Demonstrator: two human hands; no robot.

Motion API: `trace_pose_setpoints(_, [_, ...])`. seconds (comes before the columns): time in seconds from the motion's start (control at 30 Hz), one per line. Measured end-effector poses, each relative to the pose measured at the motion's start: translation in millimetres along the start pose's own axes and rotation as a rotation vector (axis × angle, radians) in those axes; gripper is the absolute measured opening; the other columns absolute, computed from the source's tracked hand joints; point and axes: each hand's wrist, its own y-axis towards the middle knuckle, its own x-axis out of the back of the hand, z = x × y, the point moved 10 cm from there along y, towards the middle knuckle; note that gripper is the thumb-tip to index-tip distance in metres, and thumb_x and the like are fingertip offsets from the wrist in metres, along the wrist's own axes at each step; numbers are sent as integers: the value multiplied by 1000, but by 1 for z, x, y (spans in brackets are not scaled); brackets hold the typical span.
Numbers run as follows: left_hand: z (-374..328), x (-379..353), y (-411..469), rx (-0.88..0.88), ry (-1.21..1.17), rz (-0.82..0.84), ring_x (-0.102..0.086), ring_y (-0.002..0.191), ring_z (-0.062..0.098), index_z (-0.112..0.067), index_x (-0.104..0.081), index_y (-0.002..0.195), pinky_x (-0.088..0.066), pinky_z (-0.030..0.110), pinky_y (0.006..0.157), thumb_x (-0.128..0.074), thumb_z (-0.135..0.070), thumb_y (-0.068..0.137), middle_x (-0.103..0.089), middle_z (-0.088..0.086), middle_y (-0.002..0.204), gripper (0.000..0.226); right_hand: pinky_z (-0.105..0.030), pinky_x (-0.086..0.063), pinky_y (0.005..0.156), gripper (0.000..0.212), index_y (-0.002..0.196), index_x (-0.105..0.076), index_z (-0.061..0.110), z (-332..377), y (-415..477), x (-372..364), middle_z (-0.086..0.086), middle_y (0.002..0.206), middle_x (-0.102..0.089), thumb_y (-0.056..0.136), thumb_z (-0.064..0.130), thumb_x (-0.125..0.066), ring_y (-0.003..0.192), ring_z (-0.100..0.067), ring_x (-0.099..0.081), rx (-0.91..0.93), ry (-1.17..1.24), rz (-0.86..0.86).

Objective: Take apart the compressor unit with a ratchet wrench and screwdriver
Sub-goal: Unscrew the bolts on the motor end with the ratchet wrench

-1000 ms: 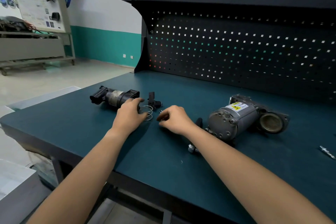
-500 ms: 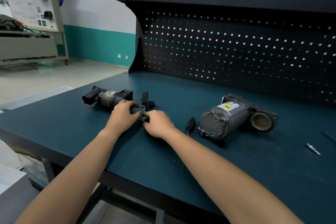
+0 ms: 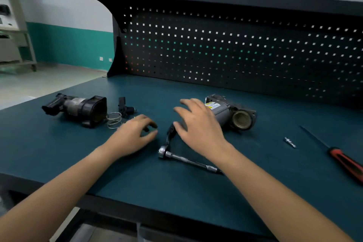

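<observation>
Two empty hands hover over the surface [image 3: 176, 192]: left hand [image 3: 135, 135] loosely curled near the spring [image 3: 114, 120], right hand [image 3: 198, 124] spread wide above the ratchet wrench [image 3: 164, 151], partly covering the compressor unit [image 3: 233, 115]; the screwdriver [image 3: 343, 160] lies well apart, far right

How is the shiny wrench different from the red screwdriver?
The ratchet wrench has a shiny silver round head; the screwdriver has a red handle and a thin dark shaft. The wrench lies in the middle; the screwdriver lies at the far right. Both lie flat on the bench.
</observation>
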Motion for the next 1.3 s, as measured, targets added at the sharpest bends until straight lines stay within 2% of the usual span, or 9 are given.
trace_pose_setpoints(0.23, [-43, -56, 5, -2, 95, 187, -41, 127, 21, -16, -42, 136, -32, 30, 105, -57, -43, 87, -43, 4, 140, 59, -30, -34, 96, 37, 126, -52, 13, -58, -8, -8, -1, 133, -53, 96, 33, -43, 126, -17, -43, -175, 8, 90])
trace_pose_setpoints(0.4, [-11, -52, 14, 246, 61, 223, -55, 109, 25, -14, -47, 129, -43, 28, 86, -62, -38, 82, -60, 8, 121, 55, -31, -35, 87, 34, 120, -56, 8, -56, -6, -9, -6, 127, -58, 96, 29, -44, 119, -23, -50, -159, 47, 113])
trace_pose_setpoints(0.6, [8, -50, 26, 409, 110, 299, -54, 110, 25, -5, -48, 127, -45, 30, 89, -59, -22, 83, -59, 10, 119, 49, -31, -34, 100, 37, 129, -54, 9, -77, -16, -5, -4, 137, -52, 95, 23, -49, 127, -22, -46, -151, 183, 134])
trace_pose_setpoints(0.7, [16, -51, 17, 542, -263, 295, -58, 71, 23, -4, -63, 90, -43, 23, 59, -61, -18, 79, -62, 12, 81, 17, -29, -30, 107, 37, 129, -55, 10, -95, -23, -3, -4, 139, -50, 93, 19, -53, 130, -19, -44, -190, 346, 81])
trace_pose_setpoints(0.9, [13, -51, -12, 759, -1261, 94, -41, 34, 6, -12, -45, 77, -36, 12, 36, -40, -16, 100, -38, -6, 41, 24, -9, -33, 89, 46, 127, -55, 18, -132, -52, -4, 14, 114, -56, 84, 24, -68, 107, 0, -51, -518, 855, -196])
trace_pose_setpoints(1.0, [4, -34, -16, 731, -1395, -50, -31, 27, 3, -18, -38, 71, -31, 10, 33, -35, -30, 101, -28, -8, 35, 32, -14, -45, 64, 6, 84, -60, 17, -156, -85, -3, 4, 82, -62, 90, 18, -59, 74, -7, -59, -861, 1160, -482])
trace_pose_setpoints(1.1, [-17, -16, -18, 674, -1552, -177, -18, 22, 3, -20, -31, 62, -19, 11, 27, -35, -44, 97, -20, -7, 31, 43, -14, -35, 36, 28, 68, -52, 11, -134, -101, -34, 0, 49, -55, 95, 14, -47, 37, -6, -50, -1054, 1382, -219])
trace_pose_setpoints(1.2, [-41, 0, -23, 578, -1649, -377, -17, 24, 5, -22, -29, 55, -17, 14, 28, -35, -50, 95, -19, -10, 34, 49, -13, -40, 36, 34, 74, -54, 6, -73, -102, -64, -2, 46, -62, 99, 23, -40, 35, -11, -56, -1036, 1548, 225])
trace_pose_setpoints(1.3, [-61, 6, -34, 488, -1519, -580, -21, 27, 8, -22, -31, 55, -19, 13, 32, -33, -46, 97, -21, -9, 37, 49, -14, -44, 40, 29, 79, -55, 7, -55, -91, -69, -2, 53, -66, 98, 10, -32, 42, -12, -62, -1042, 1794, 158])
